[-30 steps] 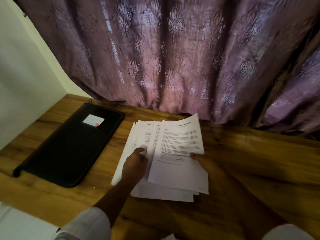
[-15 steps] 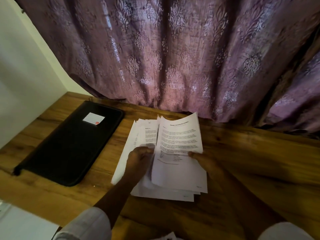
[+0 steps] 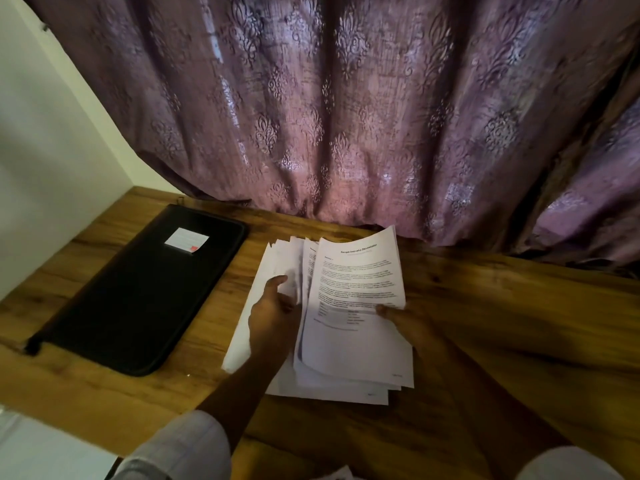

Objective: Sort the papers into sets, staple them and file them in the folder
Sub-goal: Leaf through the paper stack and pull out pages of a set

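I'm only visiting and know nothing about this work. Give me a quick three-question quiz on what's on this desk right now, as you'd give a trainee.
1. True or false: the black folder lies closed on the table, left of the papers.
2. What hangs behind the table? A) a mirror B) a purple curtain C) a whiteboard
3. Fill in: the thumb of the ___ hand pinches the printed top sheet at its right edge.
Key: 1 true; 2 B; 3 right hand.
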